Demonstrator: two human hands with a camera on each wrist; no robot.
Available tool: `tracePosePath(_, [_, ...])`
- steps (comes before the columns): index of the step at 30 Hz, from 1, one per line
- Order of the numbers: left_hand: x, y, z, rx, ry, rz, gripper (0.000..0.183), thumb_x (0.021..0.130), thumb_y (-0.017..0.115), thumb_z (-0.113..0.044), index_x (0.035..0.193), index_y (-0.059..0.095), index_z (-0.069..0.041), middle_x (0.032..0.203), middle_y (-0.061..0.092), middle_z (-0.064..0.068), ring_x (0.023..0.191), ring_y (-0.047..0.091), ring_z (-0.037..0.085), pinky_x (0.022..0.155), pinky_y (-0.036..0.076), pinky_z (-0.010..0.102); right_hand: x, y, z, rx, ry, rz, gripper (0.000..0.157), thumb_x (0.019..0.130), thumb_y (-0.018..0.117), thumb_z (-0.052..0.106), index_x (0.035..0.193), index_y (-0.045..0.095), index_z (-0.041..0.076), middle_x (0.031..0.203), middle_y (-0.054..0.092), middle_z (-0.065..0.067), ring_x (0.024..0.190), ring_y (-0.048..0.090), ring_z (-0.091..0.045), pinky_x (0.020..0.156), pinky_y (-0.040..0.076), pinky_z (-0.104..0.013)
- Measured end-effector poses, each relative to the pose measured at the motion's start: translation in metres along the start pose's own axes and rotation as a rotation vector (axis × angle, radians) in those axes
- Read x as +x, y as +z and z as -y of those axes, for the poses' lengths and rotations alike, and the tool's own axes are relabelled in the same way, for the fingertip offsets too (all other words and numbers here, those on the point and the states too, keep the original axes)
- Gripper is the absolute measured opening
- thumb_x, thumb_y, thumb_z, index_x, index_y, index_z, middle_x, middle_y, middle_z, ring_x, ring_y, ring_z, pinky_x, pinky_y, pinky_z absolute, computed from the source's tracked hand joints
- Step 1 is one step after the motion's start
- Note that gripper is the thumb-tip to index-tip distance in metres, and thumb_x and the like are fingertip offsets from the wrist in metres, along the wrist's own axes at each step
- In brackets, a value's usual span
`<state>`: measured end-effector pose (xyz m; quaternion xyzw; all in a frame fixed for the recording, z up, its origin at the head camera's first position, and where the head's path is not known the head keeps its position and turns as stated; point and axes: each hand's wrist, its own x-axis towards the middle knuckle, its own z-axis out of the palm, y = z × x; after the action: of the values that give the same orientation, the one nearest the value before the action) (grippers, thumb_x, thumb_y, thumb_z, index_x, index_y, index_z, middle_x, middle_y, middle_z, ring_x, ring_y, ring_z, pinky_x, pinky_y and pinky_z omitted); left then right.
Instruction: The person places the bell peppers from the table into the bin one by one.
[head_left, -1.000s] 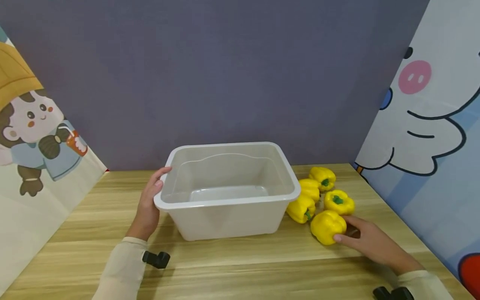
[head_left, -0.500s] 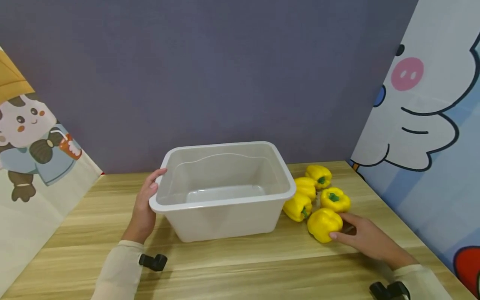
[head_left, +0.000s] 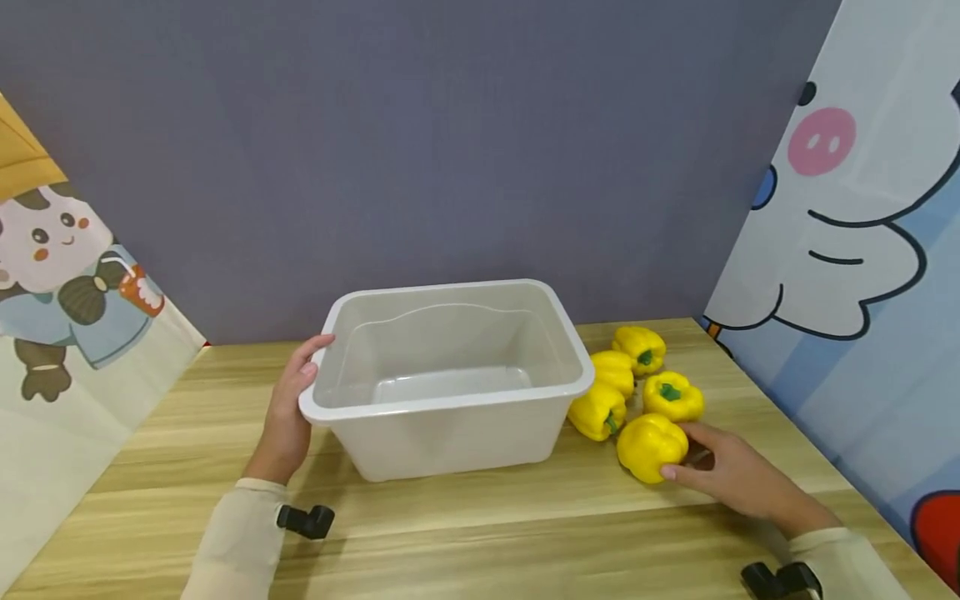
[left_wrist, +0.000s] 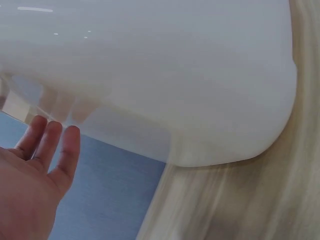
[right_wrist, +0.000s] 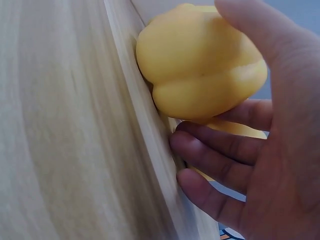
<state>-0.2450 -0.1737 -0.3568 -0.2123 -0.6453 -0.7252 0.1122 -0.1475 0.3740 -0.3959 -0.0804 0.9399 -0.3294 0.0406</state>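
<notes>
An off-white plastic storage bin (head_left: pixel 450 442) stands upright on the wooden table, its inside bare. My left hand (head_left: pixel 288 408) holds its left rim, with thumb and forefinger at the top edge. In the left wrist view, the other fingers (left_wrist: pixel 69 152) lie along the outer wall. To the right of the bin, my right hand (head_left: pixel 738 471) grips the nearest yellow bell pepper (head_left: pixel 651 447) between thumb and forefinger. The remaining fingers hang loosely below this pepper in the right wrist view. It sits low at the tabletop, close against another yellow pepper (head_left: pixel 672 397).
More yellow bell peppers cluster by the bin's right wall, one at the front (head_left: pixel 598 411), one behind it (head_left: pixel 614 372) and one farthest back (head_left: pixel 639 348). A grey wall (head_left: pixel 465 150) rises behind the table (head_left: pixel 480 542); cartoon-printed panels flank it.
The head view has shifted slightly, moving the scene a little left in the frame. Both hands keep their hold on the bin and the pepper.
</notes>
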Motion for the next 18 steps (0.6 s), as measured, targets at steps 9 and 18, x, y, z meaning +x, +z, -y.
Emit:
tracePosePath(9, [0.0009, -0.0053, -0.009, 0.093, -0.049, 0.044, 0.045, 0.106, 0.033, -0.028, 0.146, 0.044, -0.009, 0.13, 0.047, 0.013, 0.106, 0.053, 0.02, 0.085, 0.046, 0.027, 0.0014, 0.0032, 0.0051, -0.035, 0.025, -0.013, 0.066, 0.09, 0.072, 0.046, 0.133, 0.054, -0.001, 0.107, 0.062, -0.005, 0.091, 0.056, -0.02, 0.071, 0.051, -0.028])
tracePosePath(18, [0.0012, -0.0047, -0.0088, 0.103, -0.071, 0.105, 0.05, 0.106, 0.03, -0.028, 0.154, 0.035, -0.013, 0.142, 0.039, 0.012, 0.116, 0.047, 0.021, 0.09, 0.043, 0.027, -0.0005, 0.0046, 0.0047, -0.042, 0.024, -0.028, 0.066, 0.088, 0.074, 0.046, 0.131, 0.055, 0.0, 0.108, 0.063, -0.006, 0.09, 0.056, -0.019, 0.07, 0.05, -0.029])
